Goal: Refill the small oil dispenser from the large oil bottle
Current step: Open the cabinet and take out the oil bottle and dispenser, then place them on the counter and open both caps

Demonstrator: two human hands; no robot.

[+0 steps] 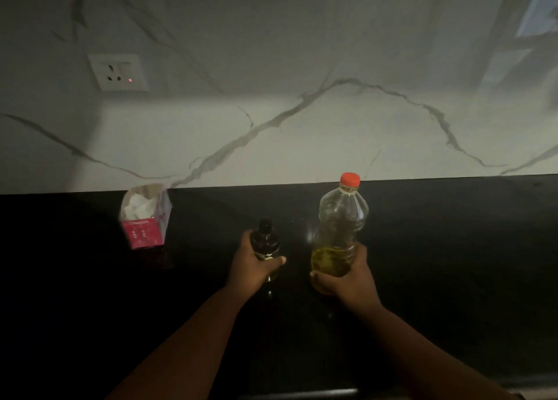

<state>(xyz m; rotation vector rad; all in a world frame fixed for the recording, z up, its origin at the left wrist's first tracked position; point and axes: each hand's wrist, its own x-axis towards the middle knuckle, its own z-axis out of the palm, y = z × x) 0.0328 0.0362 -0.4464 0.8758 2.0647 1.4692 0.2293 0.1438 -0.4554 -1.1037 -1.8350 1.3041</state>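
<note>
The small oil dispenser (266, 239), a dark glass bottle with a black top, stands upright on the black counter (453, 248). My left hand (253, 266) is wrapped around its lower body. To its right stands the large oil bottle (341, 218), clear plastic with a red cap on and yellow oil filling roughly its lower third. My right hand (347, 275) grips its base. The two bottles are apart, a short gap between them.
A pink tissue box (147, 218) with white tissue showing sits at the back left of the counter against the marble wall. A white wall socket (118, 72) with a red light is above it. The scene is dim.
</note>
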